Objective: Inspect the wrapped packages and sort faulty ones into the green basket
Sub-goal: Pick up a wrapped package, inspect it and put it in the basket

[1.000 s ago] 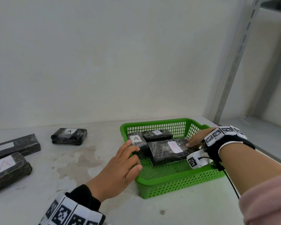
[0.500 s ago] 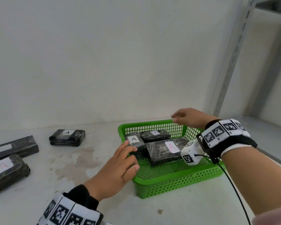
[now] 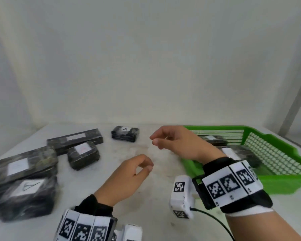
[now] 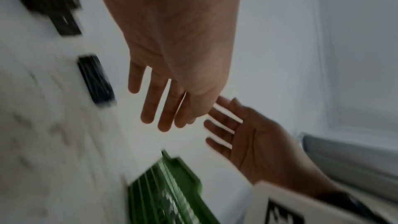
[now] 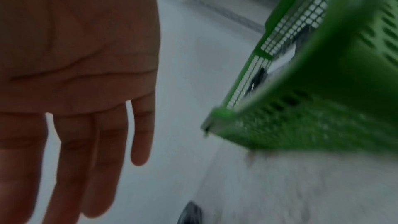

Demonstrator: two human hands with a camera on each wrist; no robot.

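With both the left hand (image 3: 129, 173) and right hand (image 3: 179, 143) empty and loosely apart, take the nearest wrapped package (image 3: 83, 154) on the surface (film likely slick, block rigid) across its short sides, left of the green basket (image 3: 274, 181).

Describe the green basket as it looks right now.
The green basket is a shallow rectangular tray that looks like plastic, with lattice walls and a solid rim. It sits flat on the white table at the right. Dark wrapped packages with white labels lie inside. Neither hand touches it.
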